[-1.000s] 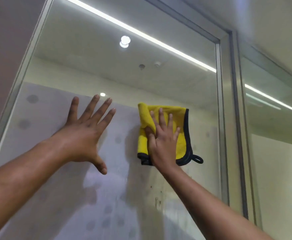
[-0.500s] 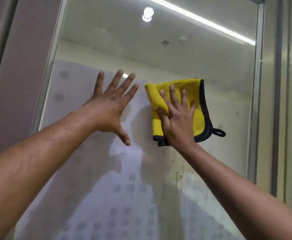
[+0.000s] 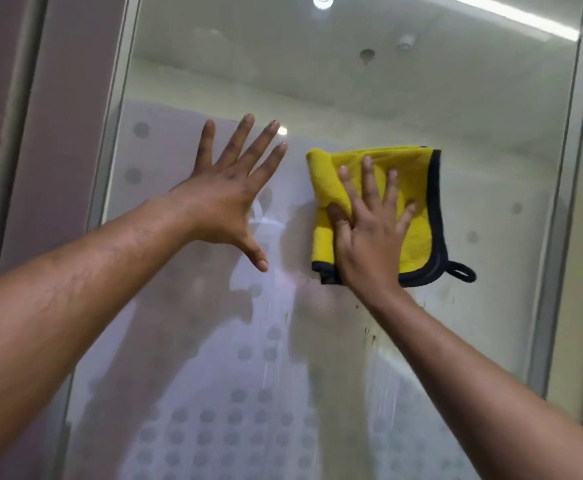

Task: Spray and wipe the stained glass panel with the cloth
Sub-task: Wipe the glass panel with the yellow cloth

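A tall glass panel [image 3: 491, 271] with a frosted dot pattern fills the view. My right hand [image 3: 369, 237] presses a folded yellow cloth [image 3: 411, 188] with black trim flat against the glass at mid height, fingers spread over it. A black hanging loop sticks out at the cloth's lower right corner. My left hand [image 3: 227, 195] rests flat on the glass to the left of the cloth, fingers apart, holding nothing. Small dark stain specks [image 3: 368, 336] sit on the glass just below the cloth, beside my right forearm. No spray bottle is in view.
A metal frame [image 3: 110, 168] borders the panel on the left, with a mauve wall beyond it. Another metal upright [image 3: 567, 202] bounds the right side. Ceiling lights reflect in the upper glass.
The view has tilted down and shifted, so the panel's left frame and lower dots show more. Both hands stay pressed on the glass, and the cloth sits slightly lower against the frosted area.
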